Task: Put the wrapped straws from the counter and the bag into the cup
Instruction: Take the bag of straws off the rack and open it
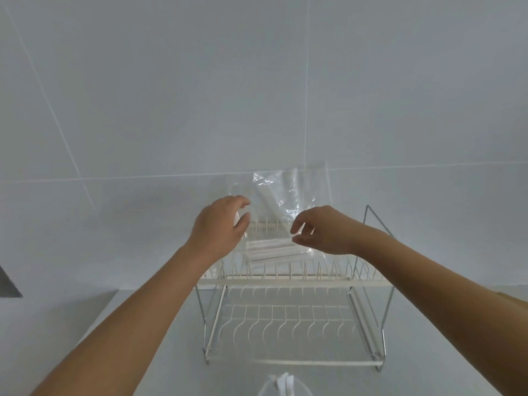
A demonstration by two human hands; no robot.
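A clear plastic bag [285, 190] stands upright on the top tier of a dish rack, against the tiled wall. A bundle of white wrapped straws [271, 250] lies across its lower part. My left hand [220, 224] closes thumb and fingers on the bag's left edge. My right hand [323, 230] is at the bag's right side, with thumb and forefinger curled and slightly apart just by the straw ends. At the bottom edge, the rim of a clear cup [267, 388] shows, with a few wrapped straws [285, 381] standing in it.
The two-tier white wire dish rack [285, 281] sits on the pale counter against the wall, with its lower tier bare. A dark object [8, 284] pokes in at the left edge. A brownish edge [511, 300] shows at far right.
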